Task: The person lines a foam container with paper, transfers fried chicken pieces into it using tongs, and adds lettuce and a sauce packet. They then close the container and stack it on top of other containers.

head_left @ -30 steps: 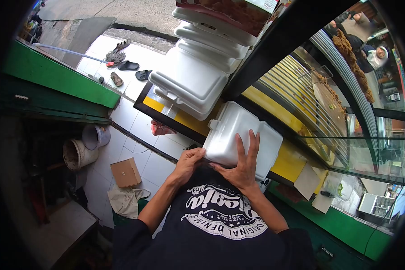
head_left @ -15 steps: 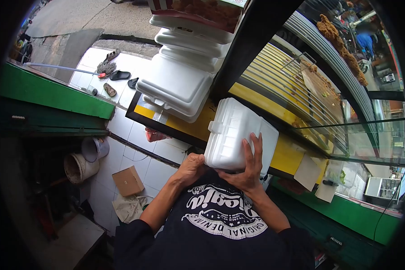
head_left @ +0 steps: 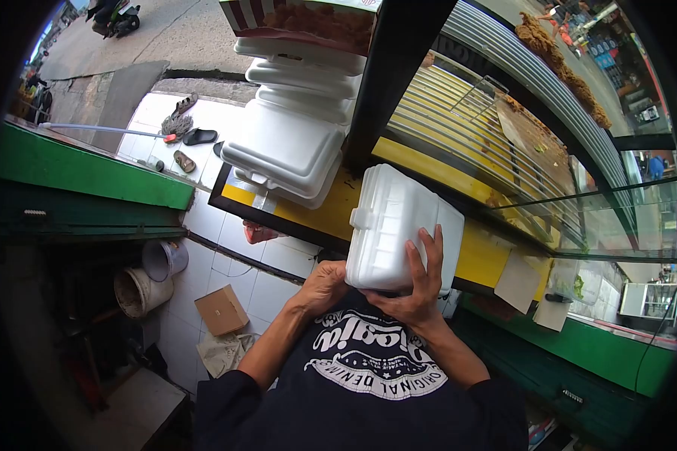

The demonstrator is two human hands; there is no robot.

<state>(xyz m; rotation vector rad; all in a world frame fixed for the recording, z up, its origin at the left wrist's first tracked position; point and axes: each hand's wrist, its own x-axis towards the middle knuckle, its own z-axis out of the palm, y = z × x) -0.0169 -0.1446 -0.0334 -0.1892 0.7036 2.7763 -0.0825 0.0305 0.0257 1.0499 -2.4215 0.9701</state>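
Note:
A closed white foam takeaway box (head_left: pixel 399 218) is tilted on its side in front of my chest, its latch tab facing left. My right hand (head_left: pixel 417 282) grips it from below and the right, with fingers spread over its face and the thumb under the lower edge. At the box's lower left corner my left hand (head_left: pixel 325 286) is closed, fingertips pinched against the edge and partly hidden behind it. Beyond the box, several more foam boxes (head_left: pixel 286 146) are stacked on the yellow counter (head_left: pixel 338 207).
A printed carton (head_left: pixel 301 26) tops the stack. To the right stands a glass display case with metal racks (head_left: pixel 459 105) and fried chicken (head_left: pixel 553 56). Buckets (head_left: pixel 139 289), a cardboard box (head_left: pixel 222 310) and sandals (head_left: pixel 199 137) are on the floor at left.
The view has shifted slightly, and a motorbike has come into sight on the road at top left. My left fingers have moved slightly at the box's corner; the box stays about the same.

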